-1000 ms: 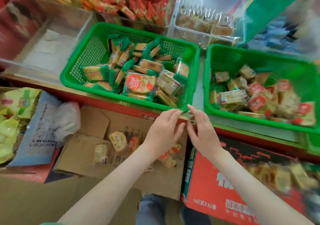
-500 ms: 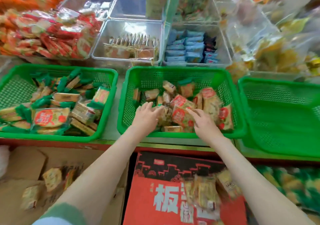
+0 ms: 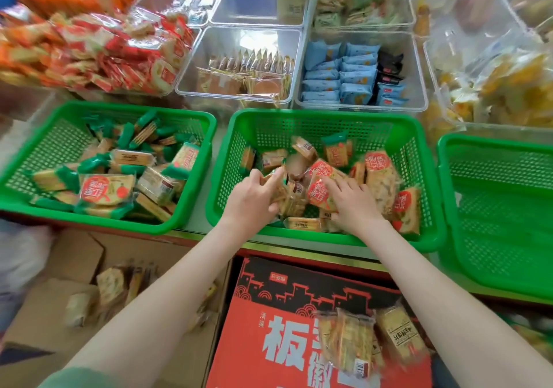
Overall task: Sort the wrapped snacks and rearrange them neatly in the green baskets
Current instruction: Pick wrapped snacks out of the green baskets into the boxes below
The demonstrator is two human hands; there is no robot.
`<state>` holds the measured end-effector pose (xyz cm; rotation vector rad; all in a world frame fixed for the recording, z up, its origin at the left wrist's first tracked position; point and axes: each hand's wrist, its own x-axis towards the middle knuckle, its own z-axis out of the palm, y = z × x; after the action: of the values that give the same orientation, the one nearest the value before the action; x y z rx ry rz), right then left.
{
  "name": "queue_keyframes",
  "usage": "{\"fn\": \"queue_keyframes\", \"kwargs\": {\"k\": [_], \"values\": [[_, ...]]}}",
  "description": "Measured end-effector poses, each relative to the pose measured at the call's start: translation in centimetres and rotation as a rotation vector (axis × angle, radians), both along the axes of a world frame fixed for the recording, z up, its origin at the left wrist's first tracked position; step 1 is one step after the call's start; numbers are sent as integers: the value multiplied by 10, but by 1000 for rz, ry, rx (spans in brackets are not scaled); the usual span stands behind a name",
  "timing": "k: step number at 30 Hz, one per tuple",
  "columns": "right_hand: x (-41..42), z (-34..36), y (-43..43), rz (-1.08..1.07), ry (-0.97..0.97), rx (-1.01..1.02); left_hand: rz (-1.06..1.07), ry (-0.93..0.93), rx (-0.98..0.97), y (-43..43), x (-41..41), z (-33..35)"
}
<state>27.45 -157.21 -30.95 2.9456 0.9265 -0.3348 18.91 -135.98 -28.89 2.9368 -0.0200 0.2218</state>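
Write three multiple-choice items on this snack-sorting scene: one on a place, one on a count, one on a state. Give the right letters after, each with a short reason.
1. Where are both hands working?
A. In the left green basket
B. In the middle green basket
C. In the cardboard box below

2. How many green baskets show?
A. Two
B. Three
C. Five

3. What is the state of the right green basket?
A. Empty
B. Heaped with blue packs
C. Turned upside down

Key:
1 B: the left hand and right hand both rest among the snacks inside the middle green basket.
2 B: the left green basket, the middle one and the right green basket stand in a row.
3 A: only bare mesh shows in the visible part of it, open side up.
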Motion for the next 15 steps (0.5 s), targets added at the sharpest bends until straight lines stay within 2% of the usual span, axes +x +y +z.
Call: {"fn": "queue_keyframes", "kwargs": {"k": [4, 6, 11, 15], "values": [[-14, 17, -1, -197, -46, 293, 126, 31, -135, 11, -25, 16], [-30, 25, 10, -218, -33, 457, 177, -6, -215, 25, -42, 22], [-94, 35, 71, -41, -10, 656, 236, -137, -335, 79, -103, 39], [-153, 24, 140, 83, 92, 741, 318, -172, -287, 137, -155, 44]]}}
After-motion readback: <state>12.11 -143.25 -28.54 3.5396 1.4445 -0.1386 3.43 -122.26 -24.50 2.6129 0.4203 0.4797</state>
